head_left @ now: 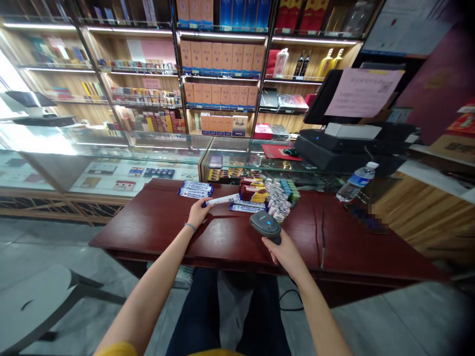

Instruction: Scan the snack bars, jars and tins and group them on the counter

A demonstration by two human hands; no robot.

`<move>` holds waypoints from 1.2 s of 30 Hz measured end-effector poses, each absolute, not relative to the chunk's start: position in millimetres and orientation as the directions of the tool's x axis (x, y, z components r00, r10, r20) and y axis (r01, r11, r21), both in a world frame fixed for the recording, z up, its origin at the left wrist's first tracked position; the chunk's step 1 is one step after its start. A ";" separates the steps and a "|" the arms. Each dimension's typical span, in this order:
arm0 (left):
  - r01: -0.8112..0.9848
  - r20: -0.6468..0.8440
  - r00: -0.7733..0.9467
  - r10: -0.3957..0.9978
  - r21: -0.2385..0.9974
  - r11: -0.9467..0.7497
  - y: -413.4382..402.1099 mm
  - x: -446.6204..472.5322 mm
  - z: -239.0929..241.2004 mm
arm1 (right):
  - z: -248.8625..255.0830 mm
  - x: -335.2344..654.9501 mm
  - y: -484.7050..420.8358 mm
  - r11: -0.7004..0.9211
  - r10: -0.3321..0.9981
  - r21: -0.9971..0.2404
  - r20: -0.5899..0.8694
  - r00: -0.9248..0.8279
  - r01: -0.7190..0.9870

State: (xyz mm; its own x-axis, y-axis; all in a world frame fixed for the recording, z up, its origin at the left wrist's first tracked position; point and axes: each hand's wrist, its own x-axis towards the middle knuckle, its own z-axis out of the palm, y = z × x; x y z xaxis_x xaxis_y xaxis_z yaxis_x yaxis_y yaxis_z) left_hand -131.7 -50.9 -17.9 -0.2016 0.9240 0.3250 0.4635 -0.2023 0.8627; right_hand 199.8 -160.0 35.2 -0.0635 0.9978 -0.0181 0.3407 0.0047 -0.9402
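My left hand (198, 211) pinches one end of a long white and blue packet (222, 200) held just above the dark red table (156, 222). My right hand (285, 252) grips the handle of a grey barcode scanner (264, 223), whose head points toward the packet. More blue and white packets lie flat on the table, a stack (195, 189) at the far left and others (247, 206) under the held one. Behind them stand red and brown boxes (253, 190), a cluster of small clear bottles (277, 199) and green items (290, 190).
A water bottle (355, 183) stands at the table's right, near a black cash register and monitor (349, 141). Glass display counters (148, 158) and shelves of boxed goods (220, 79) fill the back. A white chair (37, 301) is at lower left. The scanner's cable (293, 301) hangs under the table.
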 end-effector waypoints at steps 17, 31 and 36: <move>0.479 0.324 -0.163 0.932 0.852 -0.212 -53.0 -127.5 -23.5 | 35.1 194.5 -161.1 -0.006 0.998 -0.905 -0.031 -0.053 0.425; 0.435 0.335 -0.179 0.925 0.870 -0.231 -53.8 -127.5 -20.8 | 36.8 193.3 -161.4 0.006 1.000 -0.947 0.002 -0.012 0.320; 0.425 0.320 -0.188 0.928 0.879 -0.217 -55.1 -128.0 -17.4 | 41.3 190.2 -159.7 0.005 1.000 -0.958 0.004 -0.006 0.288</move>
